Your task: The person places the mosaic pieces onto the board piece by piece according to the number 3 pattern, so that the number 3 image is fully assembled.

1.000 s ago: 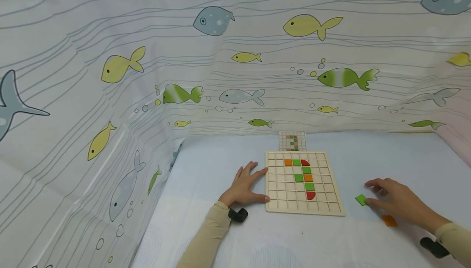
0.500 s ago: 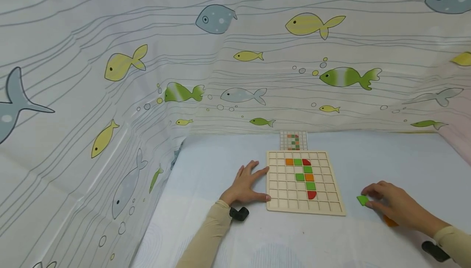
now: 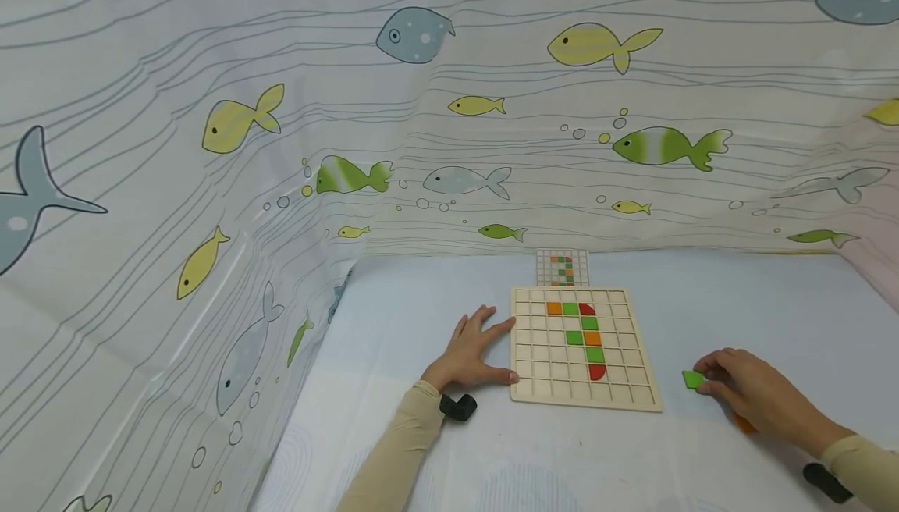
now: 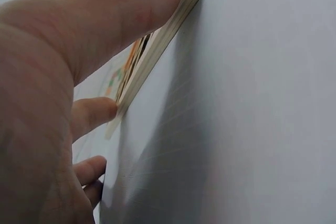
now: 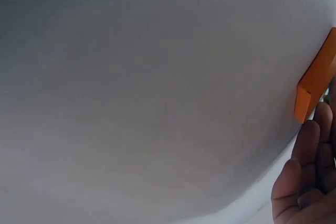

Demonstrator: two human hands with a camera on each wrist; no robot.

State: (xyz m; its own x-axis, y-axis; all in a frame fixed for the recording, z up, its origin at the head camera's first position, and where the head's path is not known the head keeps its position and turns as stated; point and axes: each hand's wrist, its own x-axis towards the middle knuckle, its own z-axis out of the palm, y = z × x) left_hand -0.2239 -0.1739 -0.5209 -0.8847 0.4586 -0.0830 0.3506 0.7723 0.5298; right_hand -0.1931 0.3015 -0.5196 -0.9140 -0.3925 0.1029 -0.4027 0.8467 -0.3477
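A wooden grid board (image 3: 583,402) lies on the pale blue tabletop, with orange, green and red tiles (image 3: 581,332) set in a 7-like shape. My left hand (image 3: 472,356) lies flat beside it. Its thumb (image 4: 121,14) and fingertips touch the left edge of the board (image 4: 163,40). To the right of the board, my right hand (image 3: 744,395) curls its fingers round a loose green tile (image 3: 692,378) on the table. An orange tile (image 3: 742,422) lies partly hidden under that hand. In the right wrist view the orange tile (image 5: 315,80) sits just past the fingers (image 5: 307,177).
A small pattern card (image 3: 562,268) stands behind the board against the fish-print curtain (image 3: 211,184), which closes in the left side and the back. Black wrist straps (image 3: 458,407) sit on both forearms.
My right hand's fingers have drawn in from a spread pose and closed round the green tile, now covering more of the orange tile. My left hand and the board have not moved.
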